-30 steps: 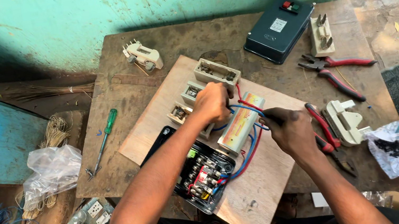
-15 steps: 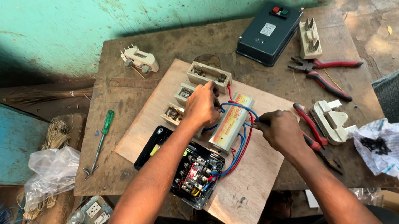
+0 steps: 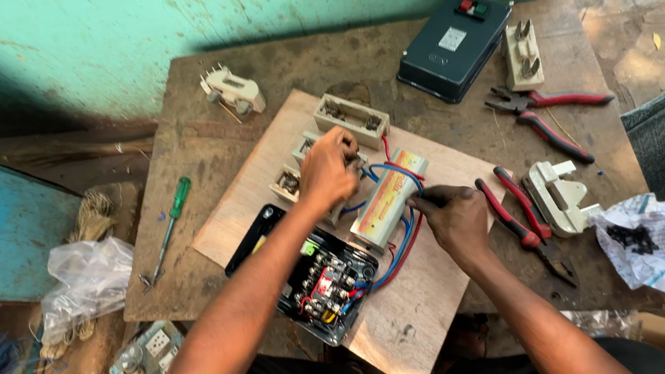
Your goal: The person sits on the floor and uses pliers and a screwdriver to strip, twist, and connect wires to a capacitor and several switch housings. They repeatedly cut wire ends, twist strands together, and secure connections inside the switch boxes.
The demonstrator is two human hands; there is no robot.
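Wires (image 3: 399,243), red and blue, loop on the plywood board (image 3: 423,306) beside a long pale component (image 3: 387,196). Right hand (image 3: 455,216) sits at that component's near-right end, grip pinched narrow on the wires. Left hand (image 3: 329,168) rests at its far-left end, fingers curled over small cream terminal blocks (image 3: 289,182); what its grip holds, cannot tell. Open black starter box (image 3: 325,281) lies just below the component. Red-handled pliers (image 3: 519,215) lie right of it on the surface (image 3: 194,155).

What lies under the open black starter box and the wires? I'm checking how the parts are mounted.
A plywood board lies under the open black starter box and wires, on the wooden table. The fixings underneath are covered.
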